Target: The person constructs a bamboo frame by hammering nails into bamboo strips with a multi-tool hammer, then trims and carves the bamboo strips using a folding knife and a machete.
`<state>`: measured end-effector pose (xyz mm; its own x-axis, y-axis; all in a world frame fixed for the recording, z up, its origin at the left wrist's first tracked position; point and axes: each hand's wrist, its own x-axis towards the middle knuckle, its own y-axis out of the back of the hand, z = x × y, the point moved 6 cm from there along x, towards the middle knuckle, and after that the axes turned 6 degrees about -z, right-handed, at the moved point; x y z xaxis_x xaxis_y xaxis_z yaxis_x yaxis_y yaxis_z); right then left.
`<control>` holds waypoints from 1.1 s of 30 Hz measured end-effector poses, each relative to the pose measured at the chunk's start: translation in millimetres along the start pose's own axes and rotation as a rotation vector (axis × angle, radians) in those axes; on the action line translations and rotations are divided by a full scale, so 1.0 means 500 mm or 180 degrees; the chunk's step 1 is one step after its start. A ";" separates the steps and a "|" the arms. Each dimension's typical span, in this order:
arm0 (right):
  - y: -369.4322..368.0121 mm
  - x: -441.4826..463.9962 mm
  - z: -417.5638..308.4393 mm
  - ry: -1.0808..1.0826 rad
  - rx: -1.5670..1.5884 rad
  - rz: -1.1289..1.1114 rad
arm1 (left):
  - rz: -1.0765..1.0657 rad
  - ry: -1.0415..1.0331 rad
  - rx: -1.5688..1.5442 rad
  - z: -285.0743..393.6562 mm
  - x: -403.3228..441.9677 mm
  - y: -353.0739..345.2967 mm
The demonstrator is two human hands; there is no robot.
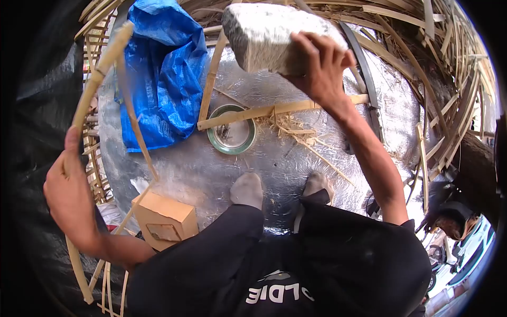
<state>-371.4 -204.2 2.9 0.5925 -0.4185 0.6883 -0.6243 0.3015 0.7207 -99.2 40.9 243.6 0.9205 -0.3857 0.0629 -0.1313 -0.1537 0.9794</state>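
My left hand (67, 193) is closed around a bamboo pole (90, 100), which stands up along the left side and joins thinner bamboo strips (138, 134). My right hand (325, 71) grips a rough grey-white stone block (280, 26) from its right side, raised over the floor. Below the block lies a bamboo strip (296, 107), which crosses over a green-rimmed bowl (244, 146). Small thin pieces, perhaps nails, lie in the bowl.
A crumpled blue tarp (179, 100) lies on the silver floor sheet (179, 177) at upper left. Bamboo shavings (285, 127) are scattered near the middle. A cardboard box (166, 214) stands at lower left. Split bamboo strips (406, 21) pile along the upper right.
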 end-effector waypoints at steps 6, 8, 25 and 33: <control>0.043 -0.080 -0.066 -0.0587 0.0483 -0.1087 | 0.1693 -0.0830 -0.1023 -0.033 -0.043 0.133; 0.101 -0.078 -0.049 -0.1115 0.0955 -0.0679 | 0.1766 -0.1164 -0.1042 -0.013 -0.052 0.139; 0.162 -0.383 0.090 -0.3508 0.0699 -0.2469 | -0.0673 -0.2717 -0.2680 0.315 -0.075 -0.472; 0.251 -0.383 0.019 -0.3162 -0.0362 -0.2309 | -0.1290 -0.2996 -0.2540 0.326 -0.065 -0.493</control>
<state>-568.2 -94.1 -39.2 0.1086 -0.9740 -0.1989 -0.2355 -0.2196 0.9467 -156.6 -57.0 -31.2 0.1897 -0.9765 -0.1022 0.6477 0.0462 0.7605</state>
